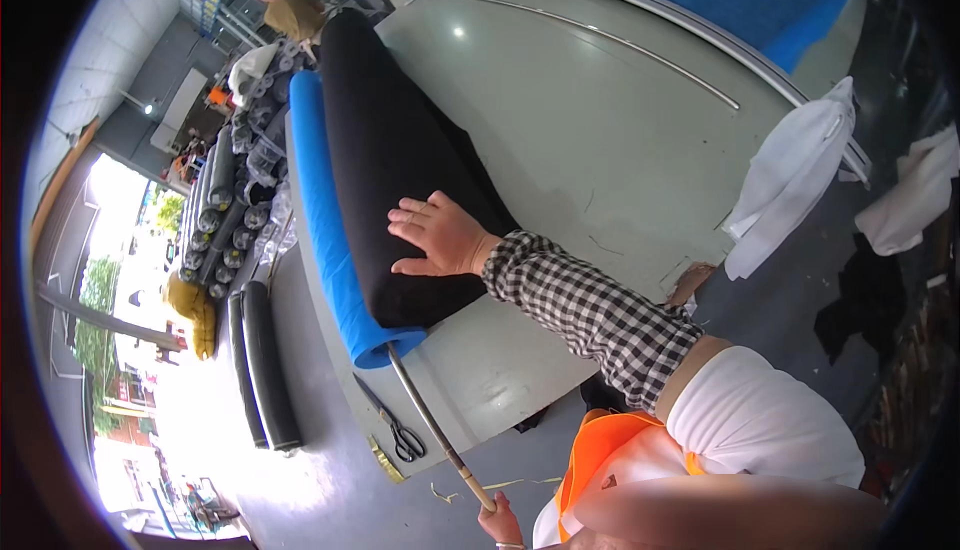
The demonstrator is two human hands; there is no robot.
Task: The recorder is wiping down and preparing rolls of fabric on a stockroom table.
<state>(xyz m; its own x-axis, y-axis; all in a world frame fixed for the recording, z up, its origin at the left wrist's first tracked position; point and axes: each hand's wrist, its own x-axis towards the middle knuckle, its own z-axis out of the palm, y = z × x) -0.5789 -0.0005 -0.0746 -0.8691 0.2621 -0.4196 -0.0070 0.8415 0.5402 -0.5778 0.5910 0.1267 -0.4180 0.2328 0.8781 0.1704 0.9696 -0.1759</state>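
Note:
My right hand [442, 239], in a black-and-white checked sleeve, lies palm down with spread fingers on a thick black fabric bundle [390, 145]. The bundle stretches along the grey table [555, 122] towards the far end. Beside it, along the table's left edge, runs a roll of blue sheeting [319, 175]. A metal rod [424, 392] comes out of the blue roll's near end. Around the rod's pale end my left hand [501, 521] is closed, low in the view. Large black-handled scissors [401, 434] rest near the table's corner, next to a yellow strip [385, 460].
A long metal rod [600, 29] and a metal rail [675, 21] cross the table's far side. White cloth [787, 182] hangs at the right edge. Two dark rolls [266, 370] lie on the floor, left. Beyond are stacked wrapped rolls [225, 212] and another person [292, 14].

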